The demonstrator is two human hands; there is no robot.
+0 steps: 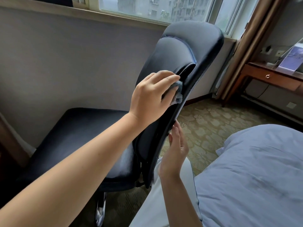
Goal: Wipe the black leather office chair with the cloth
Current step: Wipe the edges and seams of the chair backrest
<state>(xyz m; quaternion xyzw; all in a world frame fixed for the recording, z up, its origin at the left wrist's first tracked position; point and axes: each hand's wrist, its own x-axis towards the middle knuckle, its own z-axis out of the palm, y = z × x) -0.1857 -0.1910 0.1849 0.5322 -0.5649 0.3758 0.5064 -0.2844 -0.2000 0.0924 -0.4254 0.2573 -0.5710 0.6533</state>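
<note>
Now my left hand (152, 94) curls round the grey cloth (177, 94), pressing it on the black leather office chair (177, 58) backrest at frame centre. My right hand (176, 149), fingers straight, steadies its rear edge; if that slips, I judge the chair could swivel away.

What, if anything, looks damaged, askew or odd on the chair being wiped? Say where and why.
One thing stands out: on the chair backrest, a blue line runs along the seam of the upper cushion, looking like worn or exposed edging against the black leather. The seat shows pale, dull patches. Nothing is spilled.
</note>
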